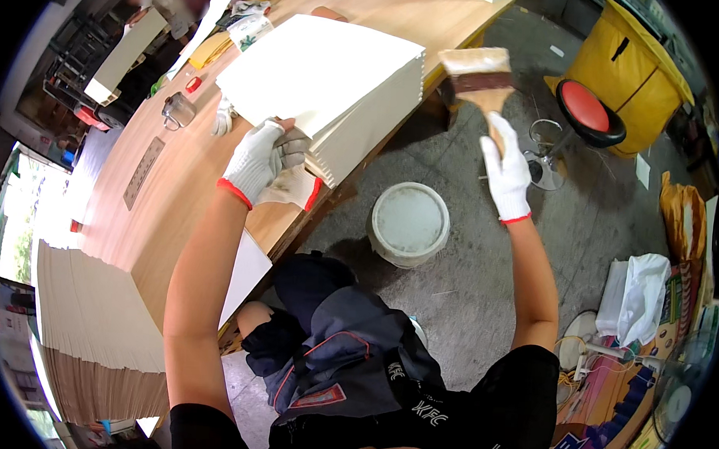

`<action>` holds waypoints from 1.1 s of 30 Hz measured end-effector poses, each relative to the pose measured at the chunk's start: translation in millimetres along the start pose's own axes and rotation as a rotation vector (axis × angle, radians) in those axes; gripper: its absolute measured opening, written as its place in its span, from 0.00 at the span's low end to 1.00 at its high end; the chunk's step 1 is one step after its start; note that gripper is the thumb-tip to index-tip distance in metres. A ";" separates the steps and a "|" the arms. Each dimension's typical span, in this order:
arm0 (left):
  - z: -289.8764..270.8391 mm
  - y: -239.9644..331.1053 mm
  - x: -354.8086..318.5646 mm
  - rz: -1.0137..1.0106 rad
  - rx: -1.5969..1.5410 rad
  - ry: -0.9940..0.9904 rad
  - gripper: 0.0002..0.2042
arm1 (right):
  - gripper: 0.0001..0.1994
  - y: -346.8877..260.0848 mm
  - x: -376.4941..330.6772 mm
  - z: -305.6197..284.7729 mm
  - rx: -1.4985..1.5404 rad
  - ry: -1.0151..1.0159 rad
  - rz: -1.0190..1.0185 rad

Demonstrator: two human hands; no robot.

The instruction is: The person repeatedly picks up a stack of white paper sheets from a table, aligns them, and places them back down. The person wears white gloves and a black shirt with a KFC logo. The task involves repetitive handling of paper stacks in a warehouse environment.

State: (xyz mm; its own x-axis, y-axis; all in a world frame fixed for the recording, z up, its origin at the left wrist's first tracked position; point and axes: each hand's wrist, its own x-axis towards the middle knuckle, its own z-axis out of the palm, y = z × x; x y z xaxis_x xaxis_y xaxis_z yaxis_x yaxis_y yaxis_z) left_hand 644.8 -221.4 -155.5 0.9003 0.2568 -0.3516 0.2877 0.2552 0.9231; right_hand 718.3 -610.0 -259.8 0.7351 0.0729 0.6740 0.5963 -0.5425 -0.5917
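Observation:
A tall stack of white paper sheets [326, 70] lies on the wooden table, its near corner slightly fanned. My left hand [258, 156], in a white knitted glove with a red cuff, is closed at that corner, fingers curled around the edge of the upper sheets. Out to the right, over the floor, my right hand [506, 168] wears a matching glove and grips a wide flat brush [484, 81] by its wooden handle. The brush's pale bristles point away from me, beside the table edge. Below, between my hands, a white bucket [410, 223] stands on the floor.
The table [171, 216] carries a glass mug [178, 111], a metal ruler [143, 172] and another glove [224, 117]. A large paper stack [91, 317] stands at left. A red-seated stool [585, 110] is at far right, near a yellow bag [631, 60].

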 end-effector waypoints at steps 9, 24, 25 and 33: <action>15.6 5.6 -10.9 -0.009 0.019 0.031 0.08 | 0.23 14.7 21.8 18.1 -0.228 -0.084 0.265; 3.8 -4.6 9.9 0.030 0.030 0.026 0.11 | 0.21 185.9 -242.2 -15.8 -0.552 -0.584 1.043; 6.3 1.2 10.1 0.033 0.081 0.058 0.11 | 0.19 190.3 -293.2 -15.6 -0.336 -0.608 1.224; -13.9 1.8 13.3 0.009 0.001 0.027 0.07 | 0.11 95.2 -316.0 -6.7 0.384 -0.211 1.190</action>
State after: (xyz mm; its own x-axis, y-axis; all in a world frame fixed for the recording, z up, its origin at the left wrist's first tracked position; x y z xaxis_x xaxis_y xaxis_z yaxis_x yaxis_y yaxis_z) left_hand 652.7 -204.6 -160.7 0.8937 0.2844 -0.3470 0.2795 0.2520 0.9265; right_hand 540.6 -690.2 -526.2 0.8949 -0.1401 -0.4237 -0.4376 -0.0896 -0.8947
